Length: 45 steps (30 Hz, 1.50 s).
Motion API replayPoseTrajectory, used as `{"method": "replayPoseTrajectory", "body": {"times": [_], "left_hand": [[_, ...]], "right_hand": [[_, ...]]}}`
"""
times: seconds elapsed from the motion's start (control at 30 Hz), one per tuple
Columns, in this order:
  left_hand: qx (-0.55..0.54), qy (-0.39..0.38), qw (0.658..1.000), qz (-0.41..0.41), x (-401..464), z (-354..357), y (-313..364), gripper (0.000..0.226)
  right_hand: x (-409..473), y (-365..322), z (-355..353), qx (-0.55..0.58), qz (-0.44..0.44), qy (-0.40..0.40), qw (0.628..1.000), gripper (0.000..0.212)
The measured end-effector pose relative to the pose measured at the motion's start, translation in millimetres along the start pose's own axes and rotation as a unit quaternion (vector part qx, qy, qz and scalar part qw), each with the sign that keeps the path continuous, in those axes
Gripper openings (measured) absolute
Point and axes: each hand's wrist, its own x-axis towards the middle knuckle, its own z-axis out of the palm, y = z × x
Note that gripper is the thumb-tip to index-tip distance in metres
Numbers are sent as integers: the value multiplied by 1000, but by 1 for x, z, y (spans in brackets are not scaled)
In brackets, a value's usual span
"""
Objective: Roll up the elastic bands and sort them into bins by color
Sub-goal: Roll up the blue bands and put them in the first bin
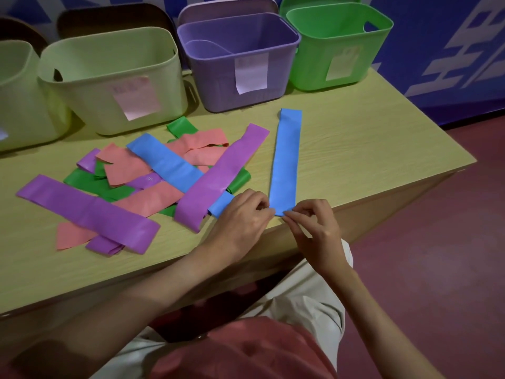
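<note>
A person's left hand point(243, 214) and right hand point(314, 228) pinch the near end of a blue band point(285, 162) laid flat and straight near the front edge of the wooden table point(369, 149), fingertips curled onto its corners. Beside it lies a pile of bands point(142, 181); the purple bin point(240, 86) and green bin point(338, 72) stand behind.

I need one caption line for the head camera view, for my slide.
Both hands, left and right, pinch the near end of a flat blue band.
</note>
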Motion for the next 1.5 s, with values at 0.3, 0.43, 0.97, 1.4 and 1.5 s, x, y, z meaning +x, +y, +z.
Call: {"method": "replayPoseTrajectory", "body": {"times": [0.3,0.43,0.97,1.4,1.5], "left_hand": [[74,-21,997,6,-15,-3,1,30],[108,-50,993,-6,-14,-10,5,36],[180,-112,976,-55,-14,-13,16,48],[155,-111,979,-77,4,-2,9,53],[141,-96,983,-60,11,-3,2,50]], "right_hand": [[-2,-10,8,4,90,12,996,3],[0,-17,11,0,123,29,992,5],[0,-13,12,-20,66,27,997,2],[11,3,14,-28,88,-2,996,13],[17,5,13,-14,87,-19,996,14]]}}
